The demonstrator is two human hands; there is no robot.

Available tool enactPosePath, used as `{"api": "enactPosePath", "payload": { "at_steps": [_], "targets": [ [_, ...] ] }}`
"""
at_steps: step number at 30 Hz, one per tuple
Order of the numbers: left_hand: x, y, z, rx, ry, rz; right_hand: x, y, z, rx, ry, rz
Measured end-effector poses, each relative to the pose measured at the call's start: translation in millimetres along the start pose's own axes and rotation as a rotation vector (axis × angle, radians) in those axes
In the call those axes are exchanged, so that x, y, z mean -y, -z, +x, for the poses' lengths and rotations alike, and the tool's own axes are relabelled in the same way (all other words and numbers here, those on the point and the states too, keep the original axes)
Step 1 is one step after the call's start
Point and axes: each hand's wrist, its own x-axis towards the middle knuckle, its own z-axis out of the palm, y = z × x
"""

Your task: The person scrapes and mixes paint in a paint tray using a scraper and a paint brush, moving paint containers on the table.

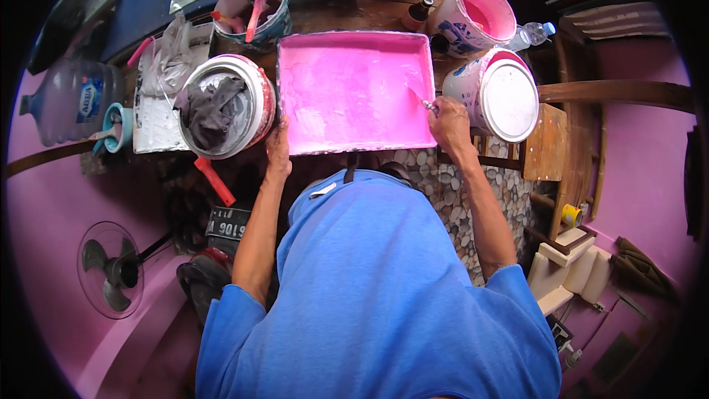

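Observation:
A rectangular tray with dark-smeared edges lies in front of me, its inside covered with bright pink paint. My left hand grips the tray's left side near its front corner. At the tray's right side, my right hand is closed round the handle of a small putty knife. The knife's thin, pink-smeared blade reaches over the rim to the paint. My right fingers partly hide the handle. Just left of my left hand stands a white bucket with a dark grey cloth on top.
Right of the tray stand a white-lidded bucket and an open pink-stained bucket. Behind the tray are a tool-filled bucket and a dark bottle. A white tray and a large water jug lie left.

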Motion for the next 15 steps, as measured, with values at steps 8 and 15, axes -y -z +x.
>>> {"api": "enactPosePath", "payload": {
  "at_steps": [8,15],
  "targets": [
    [27.3,17.8,23.3,0.064,-0.049,-0.019,0.3,5.4,-0.6,-0.085,0.045,0.057],
    [0.9,5.7,6.3,0.041,-0.024,-0.039,14.0,16.5,-18.7,0.032,-0.041,0.194]
  ]
}}
